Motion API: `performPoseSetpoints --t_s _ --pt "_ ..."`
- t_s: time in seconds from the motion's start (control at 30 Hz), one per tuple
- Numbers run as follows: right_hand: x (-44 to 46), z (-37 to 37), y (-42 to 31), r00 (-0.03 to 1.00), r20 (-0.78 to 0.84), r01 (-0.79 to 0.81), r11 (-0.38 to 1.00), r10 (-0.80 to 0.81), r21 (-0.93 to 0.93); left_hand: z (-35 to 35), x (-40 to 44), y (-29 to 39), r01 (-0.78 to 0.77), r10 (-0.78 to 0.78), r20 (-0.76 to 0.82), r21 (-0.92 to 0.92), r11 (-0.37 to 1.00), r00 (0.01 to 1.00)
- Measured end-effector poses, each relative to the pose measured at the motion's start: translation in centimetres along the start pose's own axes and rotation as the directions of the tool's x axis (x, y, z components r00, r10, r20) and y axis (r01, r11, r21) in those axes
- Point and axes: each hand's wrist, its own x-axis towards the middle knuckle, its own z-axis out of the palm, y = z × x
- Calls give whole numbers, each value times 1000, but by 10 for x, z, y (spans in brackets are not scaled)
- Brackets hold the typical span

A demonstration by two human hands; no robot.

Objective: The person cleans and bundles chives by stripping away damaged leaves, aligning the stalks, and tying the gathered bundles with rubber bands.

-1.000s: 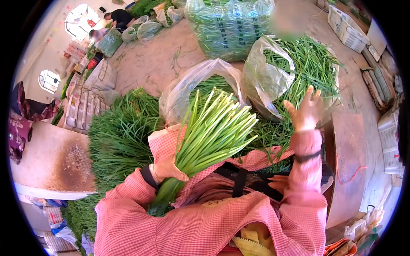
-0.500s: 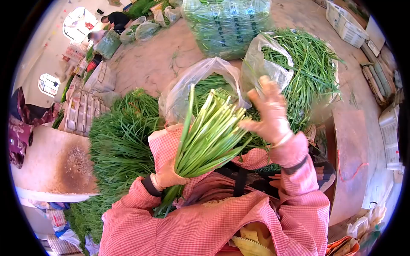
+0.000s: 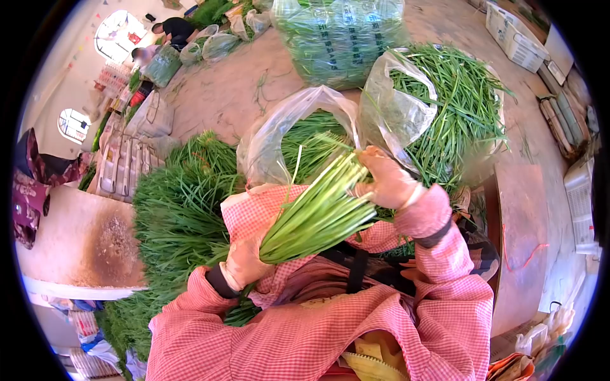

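Note:
A bunch of long green stalks [image 3: 321, 213] slants up to the right above my lap, its pale ends uppermost. My left hand [image 3: 246, 259], gloved, is wrapped round the lower part of the bunch. At the pale ends, my right hand [image 3: 389, 180] has its fingers bent round the stalks. Behind the bunch stands an open clear plastic bag [image 3: 257, 143] with greens inside. A second bag [image 3: 387, 105], heaped with loose green stalks [image 3: 454, 114], is beyond my right hand. A large pile of greens [image 3: 184, 209] lies to the left.
A big wrapped bundle of greens [image 3: 340, 47] stands at the top centre. White crates [image 3: 515, 41] are at the upper right. A brown board [image 3: 521, 241] is right of my arm. A person in black [image 3: 178, 28] bends down at the far upper left.
My right hand came in from the right, fingers spread, and closed on the pale ends of the bunch. My left hand keeps its hold on the lower part.

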Motion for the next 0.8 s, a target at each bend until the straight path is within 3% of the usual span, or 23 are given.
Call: performPoseSetpoints --t_s 0.03,0.1,0.13,0.17,0.2,0.23,0.3,0.33,0.37,0.4,0.43,0.47,0.5,0.53,0.57,0.6,0.63,0.67,0.7,0.77,0.8 --pt "5 14 11 985 -152 97 992 -84 77 -1 -1 0 -2 2 0 4 1000 1000" --pt "9 16 22 977 -105 -187 982 187 9 -6 -3 -2 -4 6 -41 42 999 999" --pt "12 18 41 910 -267 -308 948 318 78 -4 -2 -12 0 1 -44 44 999 999" --pt "11 17 69 798 -408 -412 896 443 167 1 1 -29 -58 58 -5 -122 991 998" --pt "5 -4 87 728 -414 -571 817 546 74 3 2 -39 -111 123 24 -286 952 992" --pt "-1 -22 98 640 -433 -710 704 635 -18 -4 3 -36 -110 122 23 -283 953 992" --pt "-26 -21 93 554 -511 -827 502 657 -253 -23 8 -24 -48 197 230 -526 849 953" --pt "-37 -12 92 549 -516 -835 451 657 -315 -20 12 -28 75 164 252 -727 683 954" --pt "-45 -1 90 546 -520 -837 397 657 -376 -20 17 -32 69 170 251 -725 686 953" --pt "-51 9 81 536 -530 -841 466 657 -273 -21 23 -33 15 208 238 -692 722 949" --pt "-56 25 76 530 -512 -788 615 676 -4 -23 25 -25 -10 219 207 -706 708 954" --pt "-56 92 142 611 -710 -319 930 351 185 -26 27 -18 -35 230 175 -719 694 957" --pt "-56 106 127 663 -514 -154 771 545 618 -28 29 -10 -61 240 143 -731 680 960" --pt "-53 116 101 732 -240 -54 407 637 912 -28 31 -11 -23 221 171 -742 670 960" --pt "-49 129 87 807 -60 -2 105 588 994 -26 34 -11 16 204 199 -751 660 959" --pt "-45 143 76 868 69 13 -161 491 987 -17 39 -14 -225 284 44 -498 837 958" --pt "-40 154 65 914 161 -9 -378 372 926 -13 35 -1 -226 286 48 -493 840 957" --pt "-35 164 57 946 184 -34 -481 269 876 -8 24 15 -145 149 0 -234 961 989" --pt "-29 171 51 969 181 -52 -572 171 818 -3 15 25 -22 25 -83 36 999 996" --pt "-22 182 42 992 124 -66 -733 25 676 14 3 24 110 -150 59 438 892 987" --pt "-21 188 41 995 97 -75 -782 -18 619 22 -8 28 12 -87 112 546 838 990"
